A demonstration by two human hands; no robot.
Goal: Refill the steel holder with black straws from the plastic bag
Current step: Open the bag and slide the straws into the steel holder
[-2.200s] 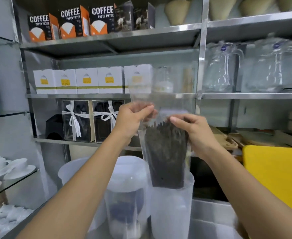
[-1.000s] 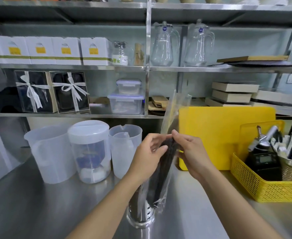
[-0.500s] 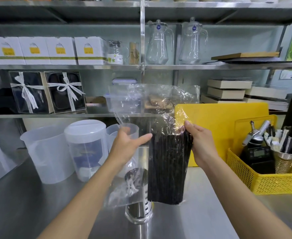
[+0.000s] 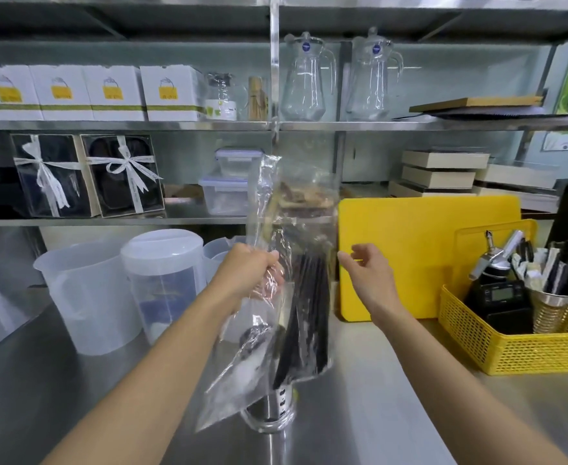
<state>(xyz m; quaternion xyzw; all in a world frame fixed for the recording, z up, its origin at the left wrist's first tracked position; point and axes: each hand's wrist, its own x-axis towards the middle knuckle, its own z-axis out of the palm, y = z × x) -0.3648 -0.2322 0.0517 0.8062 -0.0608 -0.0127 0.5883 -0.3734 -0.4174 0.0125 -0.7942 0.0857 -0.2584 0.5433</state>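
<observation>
A clear plastic bag (image 4: 296,209) hangs upright over the steel counter with a bundle of black straws (image 4: 309,313) in its lower half. My left hand (image 4: 247,271) is closed on the bag's left side at mid height. My right hand (image 4: 370,273) is just to the right of the bag, fingers apart, holding nothing. Below the bag stands the perforated steel holder (image 4: 281,406), mostly hidden behind the plastic; only its lower part and base show.
Two plastic jugs (image 4: 84,297) and a lidded clear container (image 4: 165,280) stand at the left. A yellow cutting board (image 4: 423,253) leans behind my right hand. A yellow basket (image 4: 517,347) with tools sits at the right. Shelves with boxes and glass pitchers rise behind.
My right hand has let go of the bag and now sits open beside it. My left hand has closed on the bag's side. The bag has turned edge-on and narrower.
</observation>
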